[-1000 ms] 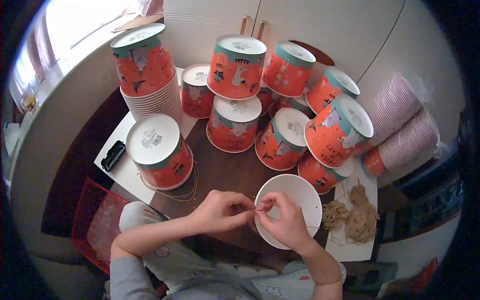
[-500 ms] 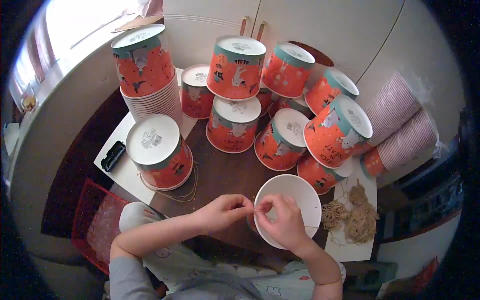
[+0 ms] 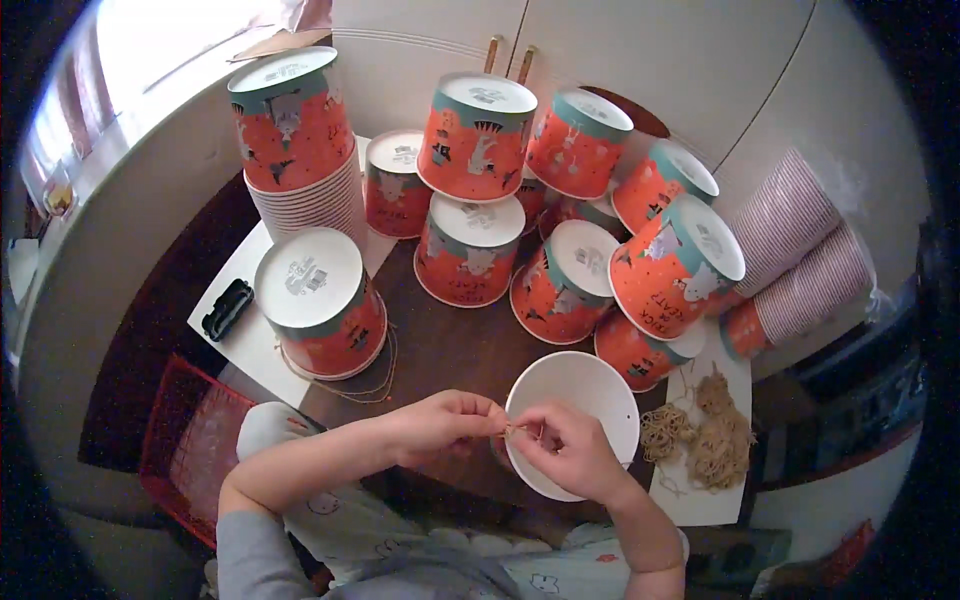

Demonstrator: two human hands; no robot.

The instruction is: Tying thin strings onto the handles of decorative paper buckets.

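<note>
A paper bucket (image 3: 590,380) stands mouth up in front of me, its white inside showing. At its left rim, my left hand (image 3: 452,424) pinches a thin piece of tan string (image 3: 511,430) between thumb and fingers. My right hand (image 3: 573,450), over the bucket's mouth, pinches the same string, and the fingertips of both hands nearly meet. A small dark hole shows in the bucket's right wall. Tangled tan string (image 3: 722,440) lies in heaps just right of the bucket.
Orange and teal paper buckets stand upside down around the table, such as the near-left bucket (image 3: 310,280) with string at its base. A tall bucket stack (image 3: 305,200) rises behind it. Wrapped bucket stacks (image 3: 790,230) lie at right. A black tool (image 3: 228,310) and red crate (image 3: 190,430) are left.
My right hand has turned and its fingers have closed in toward the left fingertips. The string between the hands shows more plainly now. My left hand has hardly moved.
</note>
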